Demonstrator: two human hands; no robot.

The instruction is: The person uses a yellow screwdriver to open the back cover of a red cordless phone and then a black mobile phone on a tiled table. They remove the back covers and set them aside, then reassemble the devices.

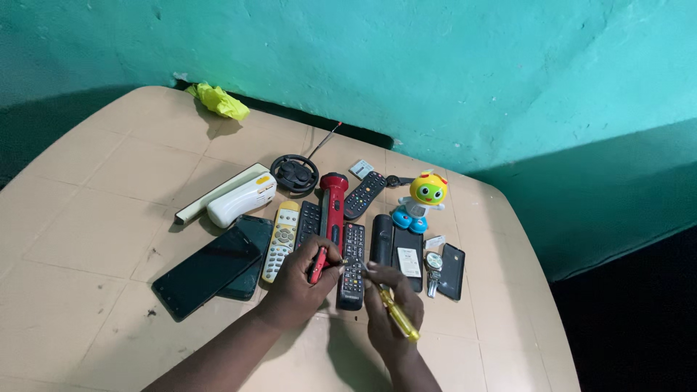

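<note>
My left hand (301, 279) grips the lower end of a red torch (332, 210) that lies on the beige table (109, 181). My right hand (388, 305) holds a screwdriver with a yellow handle (399, 318), and its tip points toward the torch's end by my left fingers. A black remote (352, 272) lies between the two hands, partly under them.
Around the torch lie a white-and-yellow remote (280, 241), other black remotes (365, 192), a dark tablet (207, 270), a white device (242, 200), a small steering wheel (294, 173), a yellow toy robot (421, 199), a wristwatch (433, 265), a phone (451, 271) and a yellow rag (220, 100).
</note>
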